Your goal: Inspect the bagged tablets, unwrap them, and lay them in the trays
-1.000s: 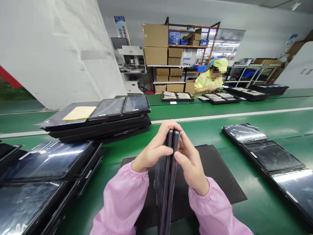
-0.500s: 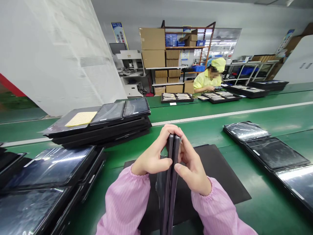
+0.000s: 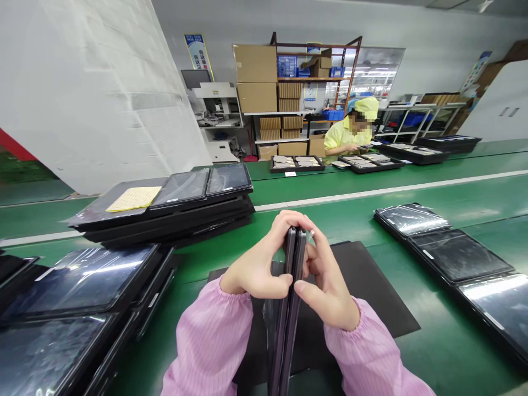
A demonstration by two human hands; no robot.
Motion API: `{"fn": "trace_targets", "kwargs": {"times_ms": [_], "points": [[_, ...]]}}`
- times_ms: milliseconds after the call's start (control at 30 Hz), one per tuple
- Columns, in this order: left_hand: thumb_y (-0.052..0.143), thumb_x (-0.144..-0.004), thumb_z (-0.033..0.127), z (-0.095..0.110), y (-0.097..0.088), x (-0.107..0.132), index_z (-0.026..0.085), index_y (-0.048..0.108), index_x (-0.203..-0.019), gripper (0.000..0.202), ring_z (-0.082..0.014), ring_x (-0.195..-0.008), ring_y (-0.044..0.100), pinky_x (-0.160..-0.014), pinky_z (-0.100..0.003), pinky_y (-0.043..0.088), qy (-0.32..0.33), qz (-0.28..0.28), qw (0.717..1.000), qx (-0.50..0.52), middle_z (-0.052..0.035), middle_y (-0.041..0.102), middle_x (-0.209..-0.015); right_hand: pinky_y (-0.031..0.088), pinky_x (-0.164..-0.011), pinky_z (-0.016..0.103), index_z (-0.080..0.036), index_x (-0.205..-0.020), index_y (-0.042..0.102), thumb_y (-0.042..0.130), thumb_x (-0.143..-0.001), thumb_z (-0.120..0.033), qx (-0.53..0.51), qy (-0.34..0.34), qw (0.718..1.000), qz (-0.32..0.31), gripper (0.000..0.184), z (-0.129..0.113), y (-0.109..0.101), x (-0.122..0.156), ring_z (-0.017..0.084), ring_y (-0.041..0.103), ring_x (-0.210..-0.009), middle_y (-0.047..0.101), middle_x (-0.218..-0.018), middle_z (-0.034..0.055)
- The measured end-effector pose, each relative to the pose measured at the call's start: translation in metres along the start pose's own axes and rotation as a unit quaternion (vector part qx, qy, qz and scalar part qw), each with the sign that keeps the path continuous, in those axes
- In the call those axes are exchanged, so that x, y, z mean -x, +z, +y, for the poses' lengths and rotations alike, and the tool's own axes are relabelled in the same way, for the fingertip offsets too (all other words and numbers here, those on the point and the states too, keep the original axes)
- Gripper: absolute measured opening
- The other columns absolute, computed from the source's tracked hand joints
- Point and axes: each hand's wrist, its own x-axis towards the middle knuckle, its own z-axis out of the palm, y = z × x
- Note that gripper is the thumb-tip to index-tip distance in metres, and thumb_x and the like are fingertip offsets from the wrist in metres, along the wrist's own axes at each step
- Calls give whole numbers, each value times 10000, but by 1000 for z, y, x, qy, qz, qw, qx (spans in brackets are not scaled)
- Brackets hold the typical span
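Two thin dark tablet-like panels [image 3: 287, 319] stand upright face to face, edges toward me, above a black mat [image 3: 365, 286]. My left hand [image 3: 264, 269] is closed around the left panel, its thumb on the near edge and its fingers over the top. My right hand [image 3: 328, 280] grips the right panel the same way, thumb near the seam. Clear film hangs along the left panel's outer side. The two panels touch or nearly touch along their length; their lower ends run out of view.
Stacked black trays with glossy panels stand at the left [image 3: 86, 280] and back left [image 3: 165, 220], a yellow sheet [image 3: 134, 198] on the latter. More panels [image 3: 460, 253] lie at the right. Across the green bench [image 3: 322, 214], a co-worker in yellow [image 3: 344, 135] sits behind parts trays [image 3: 297, 168].
The right hand's fingers have shifted slightly outward at the top of the panels. The panels' top edges have tilted a little to the right. The view has moved slightly.
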Motion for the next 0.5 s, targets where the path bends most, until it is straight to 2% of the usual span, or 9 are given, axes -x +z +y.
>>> {"fn": "trace_targets", "kwargs": {"times_ms": [67, 133, 200, 333, 433, 500], "points": [[630, -644, 171, 0, 1, 0, 278, 430, -1206, 606, -191, -812, 635, -715, -374, 570, 3, 5, 1000, -15, -88, 487, -1245, 464, -611, 309, -250, -1576, 225, 605, -887, -319, 9, 9, 1000, 3, 790, -1, -1, 1, 160, 469, -638, 453, -762, -34], [647, -629, 186, 1, 2, -1, 264, 476, -1169, 571, -281, -1009, 608, -814, -424, 566, 15, 31, 998, -52, -99, 509, -1233, 469, -612, 312, -251, -1574, 247, 622, -876, -319, 9, 21, 1000, 16, 796, -2, -1, 2, 158, 471, -631, 480, -769, -28], [645, -620, 190, 1, 3, -3, 259, 506, -1150, 553, -331, -1143, 551, -929, -477, 528, 29, 39, 996, -79, -99, 516, -1233, 467, -578, 304, -255, -1565, 282, 626, -874, -334, -8, 36, 998, 41, 775, -3, 0, 2, 151, 467, -598, 518, -769, -20], [583, -672, 198, 1, 6, -6, 251, 524, -1171, 505, -331, -1199, 508, -1073, -522, 409, 34, 30, 994, -99, -83, 536, -1207, 469, -481, 313, -260, -1554, 350, 543, -934, -419, -27, 78, 991, 103, 668, -6, 1, 2, 155, 477, -506, 610, -772, 16], [504, -764, 222, -2, 6, -9, 239, 545, -1157, 396, -315, -1221, 498, -1108, -505, 364, 32, 47, 995, -84, -82, 563, -1217, 477, -454, 320, -251, -1562, 348, 521, -960, -427, 3, 86, 990, 109, 651, -8, 3, -1, 154, 479, -470, 628, -757, 18], [487, -783, 237, -5, 4, -10, 236, 556, -1145, 368, -314, -1251, 488, -1122, -490, 352, 32, 62, 995, -72, -84, 578, -1228, 517, -505, 340, -247, -1564, 347, 512, -971, -435, 26, 68, 992, 106, 644, -7, 4, -3, 171, 533, -519, 655, -810, 35]]}}
